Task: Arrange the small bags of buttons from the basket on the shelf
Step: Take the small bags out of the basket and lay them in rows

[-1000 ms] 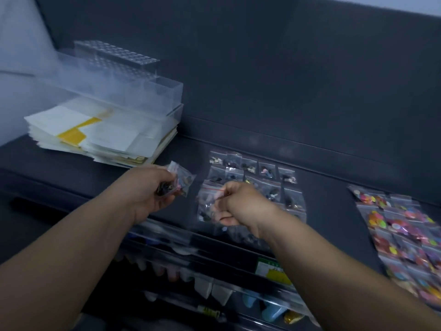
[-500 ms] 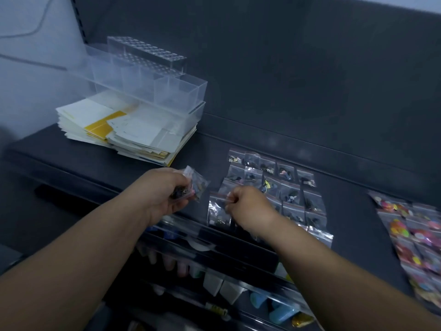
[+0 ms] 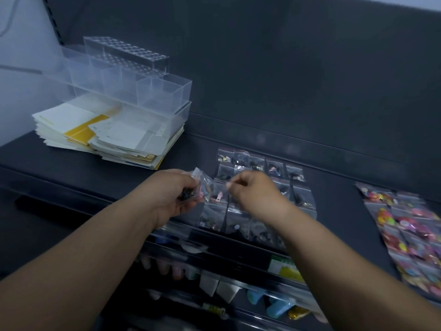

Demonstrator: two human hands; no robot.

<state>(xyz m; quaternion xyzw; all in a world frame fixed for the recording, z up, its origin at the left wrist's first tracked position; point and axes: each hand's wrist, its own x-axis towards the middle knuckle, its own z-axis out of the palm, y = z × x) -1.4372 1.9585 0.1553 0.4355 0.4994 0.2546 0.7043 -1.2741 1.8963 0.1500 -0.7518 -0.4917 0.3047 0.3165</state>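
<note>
Left hand (image 3: 175, 199) grips a bundle of small button bags (image 3: 201, 185); right hand (image 3: 257, 194) pinches one bag (image 3: 218, 194) above the grid of laid bags (image 3: 274, 168) on the shelf (image 3: 95, 182) — risk: a loose pinch could drop it askew, disturbing the rows

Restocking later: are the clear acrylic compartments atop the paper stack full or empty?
Empty: the clear acrylic compartments show only see-through walls, with nothing visible inside.
</note>
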